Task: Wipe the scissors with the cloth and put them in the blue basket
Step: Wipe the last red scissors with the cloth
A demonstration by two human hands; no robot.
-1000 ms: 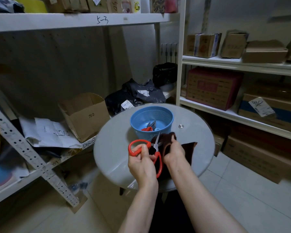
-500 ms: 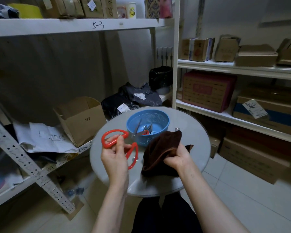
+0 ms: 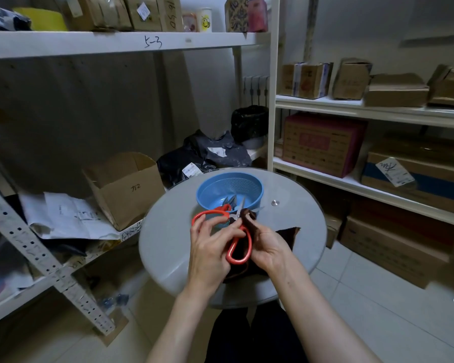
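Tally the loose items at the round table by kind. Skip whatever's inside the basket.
red-handled scissors: 1 (in the left hand)
dark brown cloth: 1 (in the right hand)
blue basket: 1
Total: 3

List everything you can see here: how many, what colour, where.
scissors: one, red handles, held over the table
cloth: one, dark brown, against the scissors' blades
blue basket: one, blue, on the table
other scissors: at least one, red handles, in the basket
table: one, grey, centre
open box: one, brown, left shelf
papers: several, white, left shelf
bags: several, black, behind the table
cardboard boxes: many, brown, right shelves
left hand: one, gripping the scissors
right hand: one, holding the cloth
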